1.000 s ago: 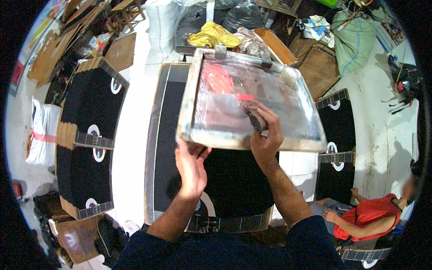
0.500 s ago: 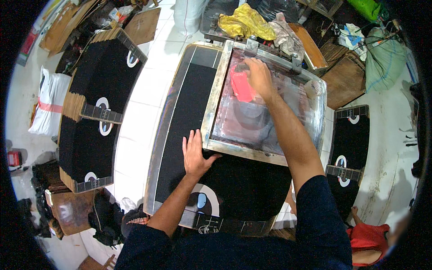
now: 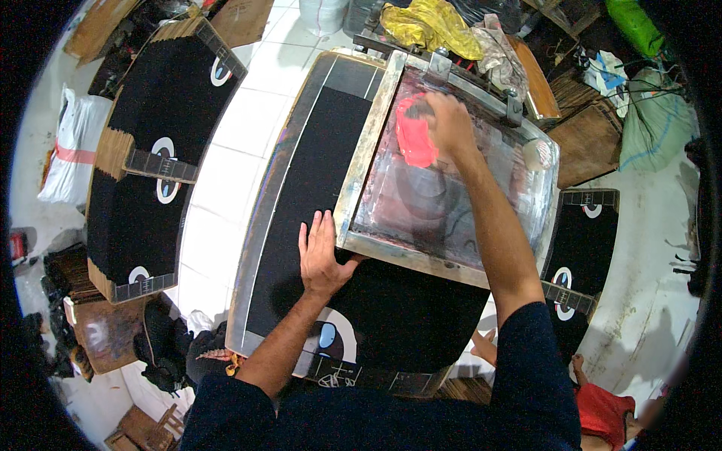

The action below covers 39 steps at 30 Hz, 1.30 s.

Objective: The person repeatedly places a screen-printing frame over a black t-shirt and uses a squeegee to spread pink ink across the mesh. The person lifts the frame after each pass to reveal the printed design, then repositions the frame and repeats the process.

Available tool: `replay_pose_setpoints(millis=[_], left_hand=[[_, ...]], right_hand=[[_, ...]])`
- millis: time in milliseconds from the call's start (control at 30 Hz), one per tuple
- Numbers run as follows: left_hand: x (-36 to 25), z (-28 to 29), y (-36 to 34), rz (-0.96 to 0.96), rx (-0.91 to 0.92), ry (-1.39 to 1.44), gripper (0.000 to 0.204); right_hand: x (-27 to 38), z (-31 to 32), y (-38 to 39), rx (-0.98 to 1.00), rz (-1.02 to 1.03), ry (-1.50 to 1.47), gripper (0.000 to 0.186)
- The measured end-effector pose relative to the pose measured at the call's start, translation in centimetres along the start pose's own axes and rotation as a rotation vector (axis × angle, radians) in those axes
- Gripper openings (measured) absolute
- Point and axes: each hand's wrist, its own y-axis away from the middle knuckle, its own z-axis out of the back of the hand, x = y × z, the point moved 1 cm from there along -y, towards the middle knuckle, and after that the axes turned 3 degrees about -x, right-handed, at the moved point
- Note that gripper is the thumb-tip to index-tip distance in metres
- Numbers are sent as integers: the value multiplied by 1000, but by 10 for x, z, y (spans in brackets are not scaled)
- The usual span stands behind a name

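A wooden-framed printing screen lies tilted over a black fabric panel on a board. On its mesh spreads a patch of bright pink ink. My right hand is closed at the ink's upper right edge, somewhat blurred. It grips what looks like a small dark squeegee, mostly hidden by the fingers. My left hand rests flat on the black fabric with fingers stretched out. Its thumb reaches to the frame's near left corner. A printed white-and-blue eye shape shows on the fabric nearby.
Metal clamps hold the frame's far side. Behind them lie yellow cloth and a grey rag. More boards with black panels stand at left and right. Another person's red garment shows at lower right.
My view has shifted slightly, so the frame sits a little farther right. My right hand has turned a bit over the pink ink, which has spread a little. The left hand stays at the frame's corner.
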Motion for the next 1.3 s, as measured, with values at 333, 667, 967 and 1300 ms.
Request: replay_pose_setpoints(millis=[333, 667, 967, 1300], left_hand=[[1, 0, 1, 13, 28, 14, 113], [8, -8, -3, -87, -185, 323, 101], [9, -9, 3, -57, -213, 436, 93], [7, -4, 0, -67, -206, 409, 90]], right_hand=[[26, 7, 80, 61, -47, 85, 34], [20, 27, 41, 113, -71, 29, 28], [23, 43, 33, 227, -44, -42, 35], [-5, 6, 1, 64, -88, -103, 30]])
